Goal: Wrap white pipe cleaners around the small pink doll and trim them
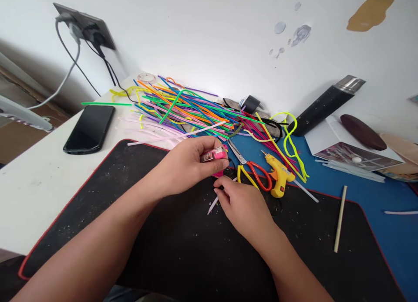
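My left hand (192, 164) is closed round a small pink lighter (214, 154) above the black mat (183, 249). Lower and to the right, my right hand (243, 201) has its thumb and forefinger curled near each other; whatever lies between them is too small to make out. A short pale lilac stick (213, 205) lies by its fingertips. Something bright pink (218, 174) shows between the two hands. Scissors with red handles (261, 175) and a yellow glue gun (279, 173) rest just beyond my right hand.
Many coloured pipe cleaners (186, 106) are heaped along the wall. A phone (89, 128) lies at the left. A black flask (321, 108) leans at the back right, near glue sticks (354, 170). A wooden stick (340, 219) lies on the mat's right side.
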`<state>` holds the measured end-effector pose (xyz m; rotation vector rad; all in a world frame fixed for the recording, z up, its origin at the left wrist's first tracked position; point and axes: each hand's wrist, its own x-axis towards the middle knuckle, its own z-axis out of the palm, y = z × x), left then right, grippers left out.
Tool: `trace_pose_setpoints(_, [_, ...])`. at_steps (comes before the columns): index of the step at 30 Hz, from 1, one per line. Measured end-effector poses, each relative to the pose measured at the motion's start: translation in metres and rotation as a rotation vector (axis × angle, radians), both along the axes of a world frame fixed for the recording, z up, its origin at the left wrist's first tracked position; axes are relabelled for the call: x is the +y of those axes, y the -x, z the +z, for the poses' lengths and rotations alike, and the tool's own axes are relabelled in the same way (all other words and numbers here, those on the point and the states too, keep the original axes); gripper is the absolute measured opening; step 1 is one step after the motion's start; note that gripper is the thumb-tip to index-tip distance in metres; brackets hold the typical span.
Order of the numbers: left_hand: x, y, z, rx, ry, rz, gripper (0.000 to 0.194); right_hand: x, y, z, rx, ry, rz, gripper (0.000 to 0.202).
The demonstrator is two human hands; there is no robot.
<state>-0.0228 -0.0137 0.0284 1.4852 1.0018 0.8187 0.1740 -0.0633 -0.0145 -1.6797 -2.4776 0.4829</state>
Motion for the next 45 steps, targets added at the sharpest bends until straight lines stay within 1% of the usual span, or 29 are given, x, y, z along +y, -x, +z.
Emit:
trace_pose_setpoints(8, [0.001, -0.001, 0.0, 0.015, 0.001, 0.001, 0.018, -0.002, 0.003, -0.002, 0.047, -0.012, 0.002, 0.008])
trace_pose_setpoints(12, [0.0, 0.0, 0.0, 0.011, -0.004, -0.004, 0.018, -0.003, 0.006, -0.005, 0.088, -0.053, 0.004, 0.01])
trace_pose_setpoints(20, [-0.001, -0.002, 0.0, -0.08, 0.049, -0.05, 0.014, 0.0, 0.01, -0.012, 0.067, -0.08, -0.007, 0.011])
trace_pose_setpoints(25, [-0.002, -0.003, 0.0, -0.102, 0.063, -0.057, 0.016, 0.0, 0.011, -0.01, 0.069, -0.07, -0.017, 0.013])
trace_pose_setpoints(32, [-0.002, -0.004, -0.001, -0.05, 0.047, -0.045, 0.017, -0.001, 0.01, -0.009, 0.103, -0.044, -0.015, 0.016])
trace_pose_setpoints(37, [-0.002, -0.003, -0.003, -0.008, 0.012, -0.041, 0.017, 0.0, 0.005, -0.005, 0.209, -0.058, -0.061, 0.02])
trace_pose_setpoints(40, [0.0, -0.003, -0.006, -0.005, 0.008, -0.041, 0.018, 0.0, 0.002, 0.0, 0.334, -0.063, -0.109, 0.022])
trace_pose_setpoints(45, [0.003, -0.005, -0.008, -0.037, 0.043, -0.046, 0.022, 0.0, 0.0, 0.012, 0.583, 0.013, -0.212, 0.021])
